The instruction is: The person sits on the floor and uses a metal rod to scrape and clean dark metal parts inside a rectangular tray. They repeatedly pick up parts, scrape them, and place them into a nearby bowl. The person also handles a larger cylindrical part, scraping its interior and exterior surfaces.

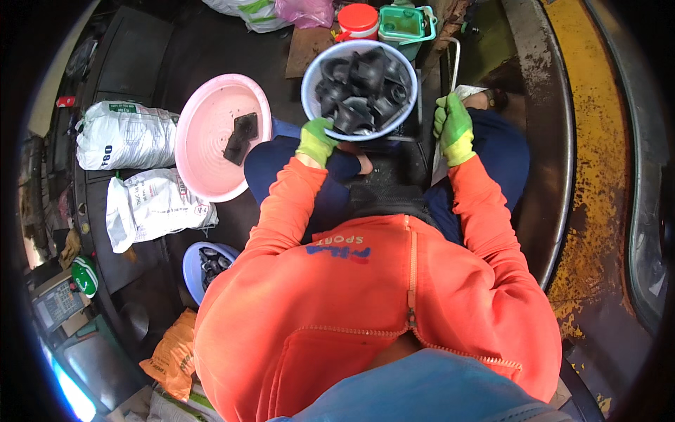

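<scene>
Head view: left hand (pixel 316 143) grips the near rim of a basin (pixel 307 88) of black parts (pixel 365 74), just beyond it — right hand (pixel 453 128) seemingly clenched round a bent rod (pixel 457 65). Likely steadying the basin — next calls for firm hold.

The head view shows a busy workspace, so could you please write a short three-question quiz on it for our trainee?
1. Which hand is at the rim of the round pale-blue plastic basin heaped with curved black pieces?
2. Seen from that basin, where is the round pink plastic basin? A) to its left B) to its right C) inside it
3. Fill in: the cylindrical container with a red lid stands beside a ___ rectangular plastic container.

Key: 1. The left hand in a green-and-yellow glove. 2. A. 3. Green.
</scene>
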The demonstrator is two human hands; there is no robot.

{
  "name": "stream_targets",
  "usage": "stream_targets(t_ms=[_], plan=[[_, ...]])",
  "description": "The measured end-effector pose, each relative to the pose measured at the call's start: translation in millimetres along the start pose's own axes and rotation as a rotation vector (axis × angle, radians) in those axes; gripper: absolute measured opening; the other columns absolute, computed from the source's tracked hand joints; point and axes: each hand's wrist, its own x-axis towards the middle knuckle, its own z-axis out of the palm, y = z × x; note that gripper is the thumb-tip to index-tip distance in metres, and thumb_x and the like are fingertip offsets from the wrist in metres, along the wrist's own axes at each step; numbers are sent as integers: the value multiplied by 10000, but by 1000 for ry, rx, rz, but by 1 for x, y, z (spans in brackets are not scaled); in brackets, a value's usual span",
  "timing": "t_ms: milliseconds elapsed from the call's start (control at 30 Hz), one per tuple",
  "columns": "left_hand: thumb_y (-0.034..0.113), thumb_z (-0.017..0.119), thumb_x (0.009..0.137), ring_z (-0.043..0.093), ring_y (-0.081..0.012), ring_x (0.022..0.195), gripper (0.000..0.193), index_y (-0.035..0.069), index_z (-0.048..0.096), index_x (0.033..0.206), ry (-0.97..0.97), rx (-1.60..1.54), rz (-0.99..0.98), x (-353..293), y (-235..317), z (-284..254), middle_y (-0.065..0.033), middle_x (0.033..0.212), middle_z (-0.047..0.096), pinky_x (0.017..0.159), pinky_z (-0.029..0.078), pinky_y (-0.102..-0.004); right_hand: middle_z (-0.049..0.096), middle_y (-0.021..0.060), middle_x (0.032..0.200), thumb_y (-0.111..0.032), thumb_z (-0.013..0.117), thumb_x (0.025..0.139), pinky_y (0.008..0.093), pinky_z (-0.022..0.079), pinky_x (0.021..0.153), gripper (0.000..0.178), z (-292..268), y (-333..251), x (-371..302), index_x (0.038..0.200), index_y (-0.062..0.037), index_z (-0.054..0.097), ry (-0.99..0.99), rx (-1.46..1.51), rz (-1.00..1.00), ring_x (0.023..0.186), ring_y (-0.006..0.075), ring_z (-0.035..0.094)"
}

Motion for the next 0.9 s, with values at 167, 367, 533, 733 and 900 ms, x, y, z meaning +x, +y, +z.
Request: stream_targets(t_ms=[167, 367, 533, 733, 900], plan=[[78, 651, 798, 650, -241, 675, 58, 29, 651, 829, -139, 587, 290, -2, -4, 38, -88, 737, 649, 553, 503, -389, 432, -53, 618, -378, 476, 977, 207, 287, 451, 312, -5, -2, 21, 897, -87, 554, 83, -137, -372, 507, 50, 374], [94, 670, 768, 637, -209, 656, 78, 37, 678, 822, -173, 556, 222, 22, -28, 46, -88, 725, 660, 552, 485, -363, 498, -42, 689, -366, 518, 970, 222, 328, 519, 313, -18, -38, 95, 868, -80, 594, 161, -290, -626, 568, 50, 408], [65, 669, 739, 625, -258, 651, 55, 48, 678, 790, -151, 325, 27, 33, -64, 49, -127, 724, 639, 590, 491, -358, 640, 163, 854, -411, 417, 961, 419, 461, 736, 433, -10, -42, 148, 877, -32, 608, 341, -571, -683, 786, 331, 606], [148, 634, 751, 614, -229, 678, 164, 44, 691, 864, -29, 21, -306, 33, -46, 51, -130, 753, 641, 590, 458, -366, 644, 203, 960, -443, 426, 945, 456, 461, 793, 443, -5, -19, 184, 1038, -41, 587, 357, -692, -762, 898, 399, 611], [111, 612, 775, 456, -173, 473, 74, 53, 596, 732, 21, -391, -495, 24, -3, 43, -55, 619, 515, 419, 326, -287, 655, 142, 974, -379, 543, 905, 358, 475, 800, 405, -8, -14, 206, 1096, -25, 592, 250, -402, -574, 895, 251, 619]])
